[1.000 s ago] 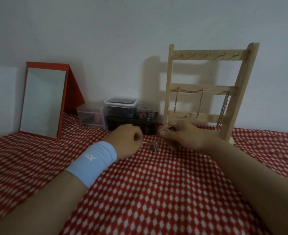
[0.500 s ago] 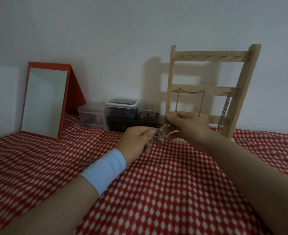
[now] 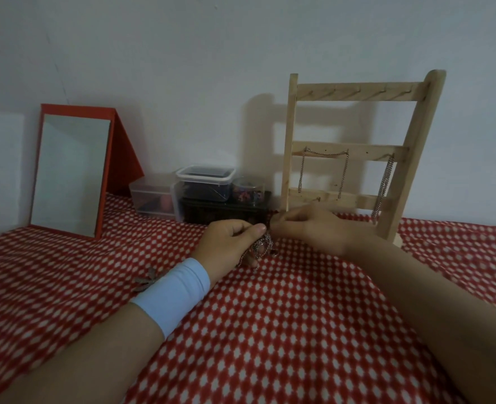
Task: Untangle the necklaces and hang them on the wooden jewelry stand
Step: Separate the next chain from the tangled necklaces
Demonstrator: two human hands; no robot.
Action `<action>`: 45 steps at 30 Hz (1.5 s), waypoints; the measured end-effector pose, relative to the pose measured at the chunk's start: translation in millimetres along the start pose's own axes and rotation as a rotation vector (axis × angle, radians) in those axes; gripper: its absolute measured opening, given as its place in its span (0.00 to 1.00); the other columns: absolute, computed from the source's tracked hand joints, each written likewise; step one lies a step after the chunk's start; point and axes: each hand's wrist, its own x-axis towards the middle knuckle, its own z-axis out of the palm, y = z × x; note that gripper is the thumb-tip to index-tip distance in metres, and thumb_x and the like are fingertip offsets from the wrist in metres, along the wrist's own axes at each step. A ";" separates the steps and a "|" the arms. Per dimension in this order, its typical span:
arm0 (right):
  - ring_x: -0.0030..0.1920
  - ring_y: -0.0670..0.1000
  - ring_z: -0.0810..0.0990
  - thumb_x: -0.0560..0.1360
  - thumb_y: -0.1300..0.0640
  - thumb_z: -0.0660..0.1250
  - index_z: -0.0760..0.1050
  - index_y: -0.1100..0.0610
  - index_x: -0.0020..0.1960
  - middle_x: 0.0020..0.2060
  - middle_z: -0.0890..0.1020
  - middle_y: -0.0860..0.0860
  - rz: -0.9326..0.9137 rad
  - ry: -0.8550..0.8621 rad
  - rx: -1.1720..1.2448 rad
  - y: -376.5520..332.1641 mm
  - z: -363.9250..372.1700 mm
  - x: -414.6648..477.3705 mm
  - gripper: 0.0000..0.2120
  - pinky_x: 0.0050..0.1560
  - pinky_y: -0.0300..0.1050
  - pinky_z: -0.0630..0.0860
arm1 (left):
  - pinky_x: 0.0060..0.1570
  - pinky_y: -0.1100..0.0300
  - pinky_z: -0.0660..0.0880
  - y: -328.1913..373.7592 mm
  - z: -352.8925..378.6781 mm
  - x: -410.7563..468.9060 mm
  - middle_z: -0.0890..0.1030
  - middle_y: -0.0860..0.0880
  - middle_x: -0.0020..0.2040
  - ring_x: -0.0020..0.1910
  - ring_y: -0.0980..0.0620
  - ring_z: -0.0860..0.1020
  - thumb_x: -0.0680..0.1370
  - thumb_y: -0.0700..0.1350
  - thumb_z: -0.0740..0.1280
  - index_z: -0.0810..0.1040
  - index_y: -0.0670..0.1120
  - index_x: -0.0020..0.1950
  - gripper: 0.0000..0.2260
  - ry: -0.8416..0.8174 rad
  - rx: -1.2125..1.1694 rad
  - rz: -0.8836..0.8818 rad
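Observation:
My left hand (image 3: 231,243), with a light blue wristband, grips a tangled silver chain necklace (image 3: 261,246) that dangles below its fingers over the red checked cloth. My right hand (image 3: 308,225) pinches the top of the same tangle, fingertips touching the left thumb. Behind the hands the wooden jewelry stand (image 3: 354,96) leans against the wall. One chain (image 3: 322,154) is draped across two pegs of its middle bar, and another chain (image 3: 383,188) hangs at the right. A small metal piece (image 3: 147,279) lies on the cloth beside my left wrist.
A red-framed mirror (image 3: 71,170) stands at the back left. Clear plastic boxes (image 3: 206,179) and a dark box (image 3: 223,212) with small items sit against the wall left of the stand. The red and white cloth (image 3: 270,330) covers the whole surface.
Both hands lifted the tangle toward the stand, then came down slightly. My left hand has rolled palm up, with more chain bunched under its fingers.

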 end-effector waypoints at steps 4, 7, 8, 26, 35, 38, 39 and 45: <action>0.48 0.43 0.86 0.75 0.47 0.73 0.86 0.49 0.46 0.44 0.88 0.45 -0.047 0.000 0.102 -1.9 4.0 0.8 0.07 0.59 0.45 0.80 | 0.36 0.63 0.79 0.3 -1.4 -0.5 0.85 0.45 0.37 0.32 0.49 0.82 0.77 0.47 0.69 0.83 0.40 0.43 0.11 0.031 -0.050 0.020; 0.48 0.45 0.86 0.77 0.55 0.72 0.86 0.53 0.47 0.44 0.88 0.47 -0.077 -0.029 0.170 1.5 1.1 1.6 0.04 0.59 0.45 0.80 | 0.39 0.65 0.77 -3.1 -6.6 4.6 0.84 0.48 0.34 0.33 0.55 0.81 0.77 0.49 0.69 0.83 0.44 0.38 0.12 0.080 0.077 0.096; 0.46 0.45 0.86 0.78 0.55 0.71 0.86 0.53 0.47 0.43 0.88 0.47 -0.071 -0.053 0.192 1.7 -0.7 0.4 0.05 0.57 0.45 0.80 | 0.39 0.66 0.76 -3.3 -8.2 5.3 0.83 0.50 0.33 0.33 0.57 0.80 0.78 0.50 0.68 0.83 0.45 0.36 0.13 0.083 0.113 0.110; 0.44 0.55 0.83 0.79 0.60 0.67 0.77 0.64 0.57 0.45 0.81 0.59 -0.031 0.050 0.853 5.1 1.0 6.0 0.10 0.46 0.47 0.83 | 0.47 0.75 0.72 1.2 -27.0 13.8 0.83 0.58 0.42 0.42 0.65 0.79 0.77 0.43 0.70 0.81 0.55 0.46 0.06 -0.070 0.271 0.265; 0.43 0.52 0.84 0.77 0.72 0.65 0.77 0.65 0.49 0.47 0.84 0.61 0.064 0.131 0.344 8.1 3.5 5.8 0.05 0.42 0.42 0.84 | 0.44 0.69 0.71 0.4 -25.6 17.4 0.79 0.51 0.42 0.38 0.60 0.78 0.83 0.43 0.57 0.76 0.47 0.45 0.11 0.061 0.316 0.205; 0.45 0.53 0.85 0.76 0.73 0.64 0.79 0.61 0.48 0.46 0.84 0.57 0.091 0.092 0.144 5.6 8.3 5.3 0.10 0.47 0.45 0.85 | 0.40 0.57 0.76 7.2 -20.5 14.4 0.75 0.49 0.35 0.30 0.53 0.74 0.84 0.43 0.55 0.72 0.44 0.42 0.13 0.009 -0.175 0.017; 0.44 0.52 0.85 0.77 0.74 0.63 0.79 0.61 0.49 0.46 0.84 0.56 0.096 0.101 0.135 4.8 9.9 5.9 0.11 0.46 0.45 0.85 | 0.34 0.57 0.77 9.9 -19.4 12.9 0.72 0.50 0.32 0.26 0.54 0.70 0.84 0.44 0.54 0.70 0.44 0.41 0.13 -0.026 -0.308 -0.024; 0.33 0.53 0.81 0.83 0.69 0.57 0.75 0.65 0.56 0.40 0.84 0.58 0.130 0.071 0.622 1.5 6.4 5.9 0.09 0.33 0.45 0.80 | 0.21 0.68 0.55 17.1 -27.4 12.2 0.71 0.51 0.33 0.26 0.56 0.62 0.84 0.47 0.55 0.70 0.47 0.41 0.13 -0.050 -0.180 -0.088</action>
